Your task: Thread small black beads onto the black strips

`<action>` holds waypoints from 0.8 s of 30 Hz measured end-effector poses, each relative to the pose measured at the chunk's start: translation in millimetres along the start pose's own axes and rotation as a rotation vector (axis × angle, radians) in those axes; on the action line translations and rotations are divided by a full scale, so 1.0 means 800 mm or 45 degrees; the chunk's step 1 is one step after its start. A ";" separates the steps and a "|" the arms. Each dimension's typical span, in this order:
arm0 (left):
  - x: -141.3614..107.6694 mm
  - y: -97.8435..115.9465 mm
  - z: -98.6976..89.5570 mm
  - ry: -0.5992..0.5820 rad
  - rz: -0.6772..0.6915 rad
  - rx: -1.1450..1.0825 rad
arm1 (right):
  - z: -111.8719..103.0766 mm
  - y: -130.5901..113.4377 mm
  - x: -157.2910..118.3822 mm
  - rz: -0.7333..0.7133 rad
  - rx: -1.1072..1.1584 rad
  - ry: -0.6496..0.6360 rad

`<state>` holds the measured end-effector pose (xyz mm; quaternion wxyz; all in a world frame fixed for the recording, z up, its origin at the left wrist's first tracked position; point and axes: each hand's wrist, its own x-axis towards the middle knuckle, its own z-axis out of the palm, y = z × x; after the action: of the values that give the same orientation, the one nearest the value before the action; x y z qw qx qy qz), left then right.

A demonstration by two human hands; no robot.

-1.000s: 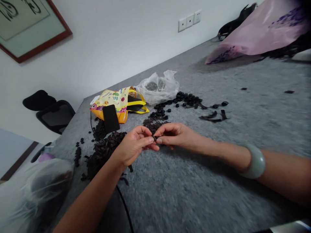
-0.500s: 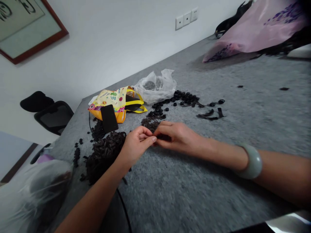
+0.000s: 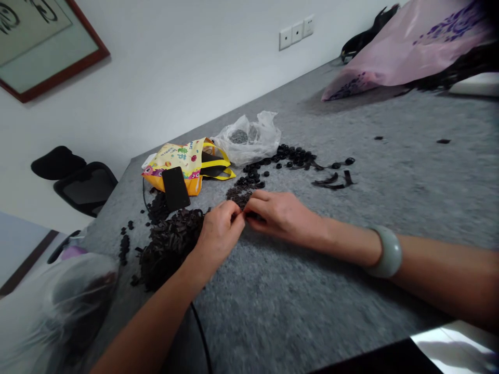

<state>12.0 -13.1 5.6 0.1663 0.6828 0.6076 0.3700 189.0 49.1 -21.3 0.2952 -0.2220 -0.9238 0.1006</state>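
Here, landmark: a yellow tote bag [image 3: 190, 157] lying on the grey surface [image 3: 331, 311], its handles spread out to the right.
Left hand: the left hand [image 3: 220, 231] is nearer than the tote bag and slightly to its right, fingers curled, thumb and forefinger pinched at the tips.
Right hand: the right hand [image 3: 283, 218], also nearer than the tote bag and farther to its right, is bent inward, its fingertips meeting the left's.
Pinched item: a small dark piece [image 3: 244, 212] barely shows between the two hands' fingertips, nearer and to the right of the tote bag; its shape is hidden by the fingers.
Dark strips: a thick pile [image 3: 167, 246] on the near side of the tote bag, just beside the left hand.
Fine bits: a low brownish heap [image 3: 236, 196] right of and nearer than the tote bag, just beyond the fingertips.
Black discs: a scatter [image 3: 294, 155] right of the tote bag.
Phone-like slab: a dark rectangle [image 3: 176, 189] against the tote bag's near side.
Clear plastic: a crumpled bag [image 3: 253, 148] just right of the tote bag.
Bangle: a pale green ring [image 3: 385, 252] around the right wrist, well right of the tote bag.
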 end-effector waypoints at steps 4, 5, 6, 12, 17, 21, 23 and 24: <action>0.003 -0.006 -0.005 -0.054 -0.249 -0.424 | 0.001 0.004 0.003 0.079 0.225 0.079; 0.003 -0.007 -0.007 -0.065 -0.316 -0.543 | 0.001 0.006 0.003 0.069 0.284 0.100; 0.003 -0.007 -0.008 -0.072 -0.372 -0.652 | 0.002 0.009 0.004 0.046 0.340 0.117; 0.004 0.000 -0.010 -0.097 -0.525 -0.957 | 0.002 0.018 0.003 -0.017 0.563 0.142; 0.004 0.001 -0.010 -0.130 -0.566 -1.031 | -0.002 0.014 0.001 0.053 0.743 0.152; 0.004 0.004 -0.010 -0.139 -0.594 -1.116 | -0.001 0.009 -0.001 0.207 1.017 0.163; 0.003 0.007 -0.008 -0.115 -0.578 -1.139 | 0.002 0.006 -0.001 0.327 1.220 0.141; 0.003 0.009 -0.007 -0.105 -0.567 -1.150 | 0.003 0.004 0.000 0.380 1.321 0.130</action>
<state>12.7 -13.5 14.9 0.5437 0.4106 0.5109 0.5242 189.2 51.8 -24.1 0.3930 -0.1806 -0.6957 0.5735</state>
